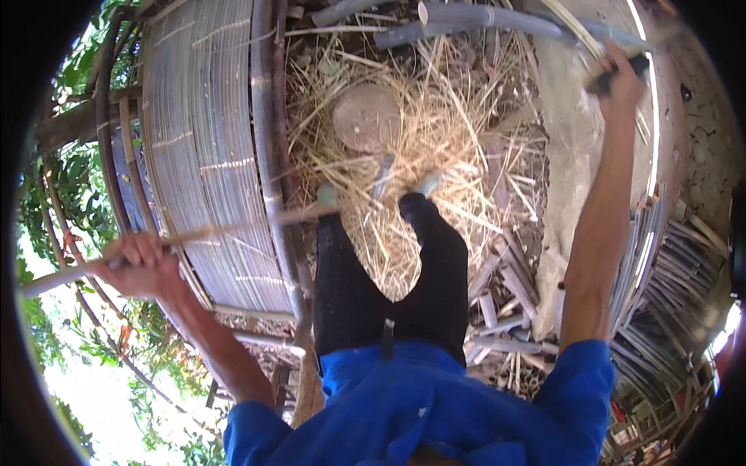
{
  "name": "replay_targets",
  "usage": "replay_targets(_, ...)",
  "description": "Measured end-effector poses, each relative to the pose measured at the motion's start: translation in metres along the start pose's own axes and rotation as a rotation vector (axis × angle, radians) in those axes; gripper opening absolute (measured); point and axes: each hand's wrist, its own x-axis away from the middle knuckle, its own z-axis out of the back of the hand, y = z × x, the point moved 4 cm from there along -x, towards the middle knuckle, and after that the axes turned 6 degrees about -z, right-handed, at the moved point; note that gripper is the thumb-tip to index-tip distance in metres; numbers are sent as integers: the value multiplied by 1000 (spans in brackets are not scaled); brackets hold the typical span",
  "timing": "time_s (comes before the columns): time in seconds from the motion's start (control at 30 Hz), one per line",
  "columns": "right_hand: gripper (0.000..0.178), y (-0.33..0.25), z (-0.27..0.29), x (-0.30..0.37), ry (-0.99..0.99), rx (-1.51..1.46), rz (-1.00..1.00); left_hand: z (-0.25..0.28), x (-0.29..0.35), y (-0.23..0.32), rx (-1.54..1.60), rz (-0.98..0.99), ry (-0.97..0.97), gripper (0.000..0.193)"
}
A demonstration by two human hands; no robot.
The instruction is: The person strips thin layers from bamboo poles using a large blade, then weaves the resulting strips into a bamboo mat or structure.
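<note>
My left hand point(136, 260) is closed around a long, thin stick point(225, 229), which looks like split bamboo. Blurred by motion, the stick runs from the left rim across the slatted panel toward my left knee. Far out to the right, my right hand point(622, 78) is raised with its fingers bent round a dark object point(639, 65) whose kind I cannot make out. A pale split strip point(573, 27) slants down to that hand; whether the fingers hold it too is unclear. My feet stand among pale shavings point(458, 132) and split strips on the ground.
A round block point(367, 118), like a stump, sits in the shavings ahead. Thick bamboo poles point(497, 17) lie across the far side. To the left stands a slatted bamboo panel point(210, 155) with a pole frame. Cut bamboo pieces point(513, 279) and stacked lengths point(660, 287) lie at right.
</note>
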Motion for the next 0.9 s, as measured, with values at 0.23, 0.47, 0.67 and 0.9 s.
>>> replay_targets(0.23, 18, -16, -25, 107, 81, 85, -79, 26, 41, -38, -231, 11, -34, 75)
replay_targets(0.47, 20, -56, -97, 197, -19, 216, 47, -14, 35, -78, 247, 282, -210, 73)
replay_targets(0.67, 21, -106, -97, 242, 72, 226, 117, -11, -52, 44, 441, 138, -498, 73)
replay_targets(0.9, 21, -151, -102, 256, 188, 153, 131, 37, -112, 152, 469, 46, -541, 70)
